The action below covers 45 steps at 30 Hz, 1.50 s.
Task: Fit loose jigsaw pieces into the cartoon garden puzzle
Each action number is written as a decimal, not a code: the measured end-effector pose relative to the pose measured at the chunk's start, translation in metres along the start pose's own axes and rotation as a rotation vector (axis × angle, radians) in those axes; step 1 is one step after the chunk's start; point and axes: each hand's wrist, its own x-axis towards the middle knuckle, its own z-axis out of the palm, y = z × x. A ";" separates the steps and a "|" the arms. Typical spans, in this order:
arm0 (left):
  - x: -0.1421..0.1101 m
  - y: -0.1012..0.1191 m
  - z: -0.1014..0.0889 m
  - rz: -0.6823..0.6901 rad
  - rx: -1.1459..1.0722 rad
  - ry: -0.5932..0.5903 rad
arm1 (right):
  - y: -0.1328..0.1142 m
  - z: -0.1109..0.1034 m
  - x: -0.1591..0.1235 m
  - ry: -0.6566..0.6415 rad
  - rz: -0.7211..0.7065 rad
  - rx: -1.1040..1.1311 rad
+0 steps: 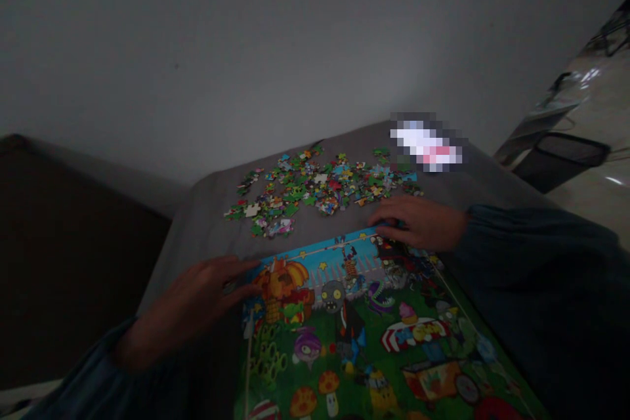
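Note:
A colourful cartoon puzzle board (374,335) lies on a grey surface (201,223) right in front of me. Its left upper corner is touched by my left hand (197,302), whose fingers lie stretched out flat on the edge. At the upper right corner rests my right hand (418,220), palm down with fingers curled a little and extended to the left over the top edge. Beyond the board a scatter of several loose puzzle pieces (315,187) is spread across the surface. Neither hand visibly holds a piece.
A pixelated white and pink object (426,143) lies at the far right of the grey surface. A dark basket (566,154) stands on the pale floor to the right. A plain wall rises behind. Dark furniture (63,243) is on the left.

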 end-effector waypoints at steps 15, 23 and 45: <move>0.005 -0.001 0.002 -0.036 -0.055 -0.103 | -0.004 -0.003 0.000 -0.017 0.006 0.001; 0.006 0.004 0.001 -0.070 -0.048 -0.052 | -0.002 -0.002 0.000 -0.023 0.013 -0.002; 0.017 -0.003 0.008 -0.178 -0.201 -0.051 | -0.003 -0.002 0.000 0.003 0.008 0.010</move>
